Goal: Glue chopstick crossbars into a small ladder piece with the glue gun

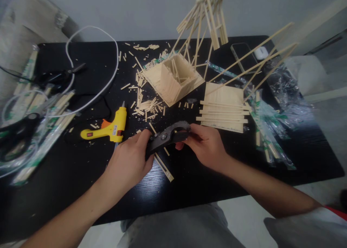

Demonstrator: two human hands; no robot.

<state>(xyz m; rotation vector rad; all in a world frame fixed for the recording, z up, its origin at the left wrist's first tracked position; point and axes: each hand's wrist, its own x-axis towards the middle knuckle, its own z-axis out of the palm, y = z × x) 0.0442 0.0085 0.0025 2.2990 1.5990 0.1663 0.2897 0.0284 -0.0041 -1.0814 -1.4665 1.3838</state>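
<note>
Black pruning shears [165, 136] are held low over the dark table, between my hands. My left hand [134, 154] is closed around the handle end, the thumb side near the pivot. At the other end, my right hand [207, 145] has its fingers closed at the tips of the curved jaw and blade. Whether a small piece is also between those fingers is hidden. Under the shears, a few thin wooden sticks [164, 167] lie on the table. A yellow glue gun [118, 127] lies on its side just beyond my left hand.
A wooden stick box [179, 78] on a flat base stands at the back, with a tall stick frame [200, 9] above. Right of it lies a stick panel [225, 92] with long sticks rising. Offcuts [146, 105], scissors [20, 132], a white cable [116, 52] and a phone [242, 56] surround them.
</note>
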